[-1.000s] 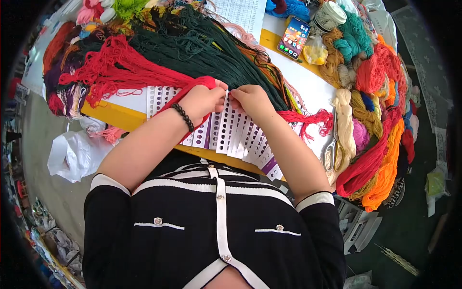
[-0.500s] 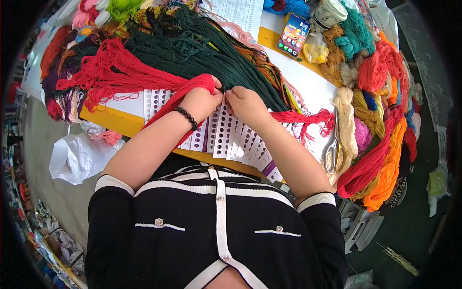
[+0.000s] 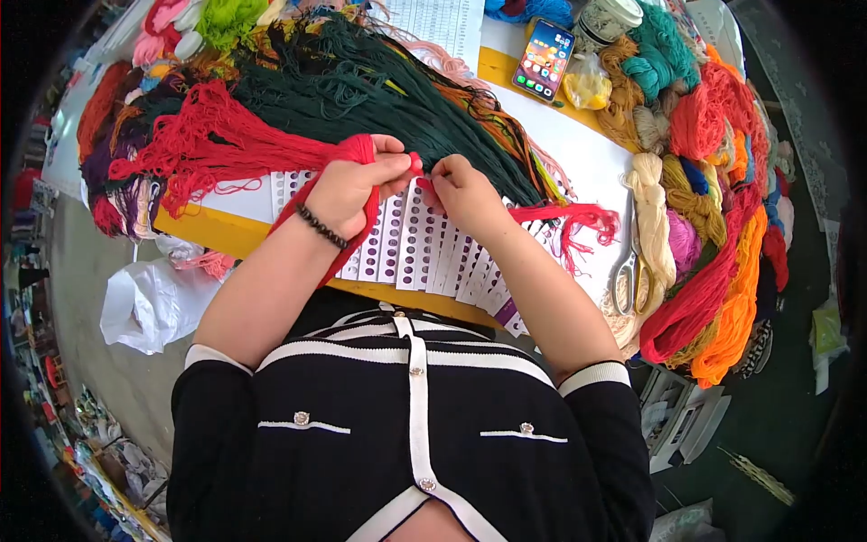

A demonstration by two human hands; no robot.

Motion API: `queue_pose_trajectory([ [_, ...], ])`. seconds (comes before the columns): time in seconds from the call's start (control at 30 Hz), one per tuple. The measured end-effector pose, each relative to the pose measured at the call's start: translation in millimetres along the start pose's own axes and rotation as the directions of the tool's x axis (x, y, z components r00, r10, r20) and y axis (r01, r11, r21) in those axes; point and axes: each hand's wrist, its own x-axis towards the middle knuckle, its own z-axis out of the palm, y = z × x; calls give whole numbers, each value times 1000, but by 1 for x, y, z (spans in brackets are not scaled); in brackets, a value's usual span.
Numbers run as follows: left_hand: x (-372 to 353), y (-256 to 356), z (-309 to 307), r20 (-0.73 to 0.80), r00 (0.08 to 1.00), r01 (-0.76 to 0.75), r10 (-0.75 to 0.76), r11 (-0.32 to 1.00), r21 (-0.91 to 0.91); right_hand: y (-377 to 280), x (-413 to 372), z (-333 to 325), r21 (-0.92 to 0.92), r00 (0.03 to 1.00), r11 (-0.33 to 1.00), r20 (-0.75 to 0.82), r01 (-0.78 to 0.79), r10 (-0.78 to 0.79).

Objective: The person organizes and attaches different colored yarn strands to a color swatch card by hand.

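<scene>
A skein of red yarn [image 3: 230,135] lies spread to the left and loops over my left hand [image 3: 361,185], whose fingers are closed on it. A bit of red shows at the tips of its thumb and finger. Close by, my right hand [image 3: 462,194] is closed in a pinch, with red yarn showing under its fingers. A red yarn tail [image 3: 578,221] trails out to the right of that wrist. Beneath both hands are white sample cards [image 3: 415,244] with rows of holes and dark purple spots. Dark green yarn [image 3: 388,113] lies just beyond the hands.
Scissors [image 3: 625,271] lie beside a cream skein [image 3: 650,217] on the right. Orange yarn [image 3: 727,316] hangs over the table's edge near other coloured skeins. A phone [image 3: 544,59], a paper cup [image 3: 607,23] and a printed sheet [image 3: 438,32] are at the back. A white bag [image 3: 149,303] is lower left.
My left hand has turned and shifted left, its thumb now stretched towards my right hand. The two hands have drawn slightly apart, and red shows between their fingertips.
</scene>
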Motion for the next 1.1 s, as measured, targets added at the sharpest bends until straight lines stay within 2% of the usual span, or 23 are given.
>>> queue_pose_trajectory([
  [0.03, -4, 1, 5, 24, 1000, -1, 4, 992, -124, -1, -1, 0, 3, 1000, 1000, -8, 3, -3],
  [0.1, -5, 0, 4, 59, 998, -4, 8, 997, -74, -4, -3, -1, 157, 999, 987, -9, -40, 42],
  [0.13, -6, 0, 5, 84, 996, -5, 8, 999, -33, -5, -4, -3, 158, 999, 987, -13, -40, 42],
  [0.2, -6, -2, 9, 35, 999, -8, 7, 1000, 15, -6, -2, -9, 539, 978, 816, 111, -207, 175],
  [0.23, -5, -5, 10, 54, 997, -54, 49, 995, 87, -6, -2, -12, 540, 978, 815, 110, -209, 177],
  [0.3, 1, -14, 12, 72, 991, -125, 109, 955, 270, -3, -3, -17, 710, 972, 664, 178, -235, 153],
  [0.33, 8, -24, 6, 71, 992, -119, 104, 956, 270, -2, -2, -17, 711, 971, 661, 180, -239, 158],
  [0.4, 19, -37, -1, 281, 943, -311, 177, 765, 564, -5, -1, -18, 737, 971, 633, 189, -238, 146],
  [0.43, 19, -37, -2, 297, 939, -338, 176, 644, 687, -14, -5, -18, 701, 968, 667, 174, -251, 180],
  [0.47, 21, -36, -5, 297, 939, -337, 174, 644, 687, -15, -3, -17, 702, 968, 667, 174, -251, 181],
  [0.53, 19, -22, -7, 207, 938, -340, 277, 635, 694, -16, 2, -15, 418, 958, 863, 153, -283, 241],
  [0.57, 10, -7, -8, 27, 978, -166, 208, 685, 709, -18, 3, -13, 424, 957, 859, 156, -287, 243],
  [0.6, 3, 6, -15, -46, 986, -85, 161, 716, 693, -21, 3, -13, 305, 952, 903, 153, -302, 267],
  [0.63, 6, 11, -28, -108, 989, -23, 96, 844, 536, -23, 4, -13, 181, 946, 933, 145, -312, 288],
  [0.67, 9, 17, -41, -155, 988, 36, 21, 934, 354, -23, 5, -12, 186, 947, 932, 144, -312, 288],
  [0.77, -1, 44, -68, -119, 992, 64, -44, 984, 164, -21, 5, -11, 133, 958, 955, 149, -264, 244],
  [0.87, -11, 79, -100, -148, 989, 13, -8, 999, 32, -17, 6, -8, 108, 964, 962, 116, -251, 238],
  [0.93, -21, 108, -121, -176, 981, -76, 83, 996, 47, -4, 12, -3, -210, 994, 972, -42, -109, 102],
  [0.97, -28, 125, -134, -137, 980, -138, 143, 989, 45, -7, 10, -5, -208, 994, 972, -42, -110, 103],
  [1.0, -34, 142, -147, -100, 974, -199, 202, 979, 40, -12, 7, -8, -82, 988, 985, 25, -152, 154],
  [1.03, -39, 157, -160, -58, 960, -276, 272, 960, -55, -16, 5, -10, 42, 976, 979, 97, -199, 194],
  [1.07, -42, 170, -174, -22, 938, -346, 347, 926, -153, -19, 3, -10, 43, 977, 980, 98, -197, 192],
  [1.1, -43, 178, -173, -197, 877, -468, 437, 871, -149, -21, 2, -10, 34, 976, 979, 86, -203, 200],
])
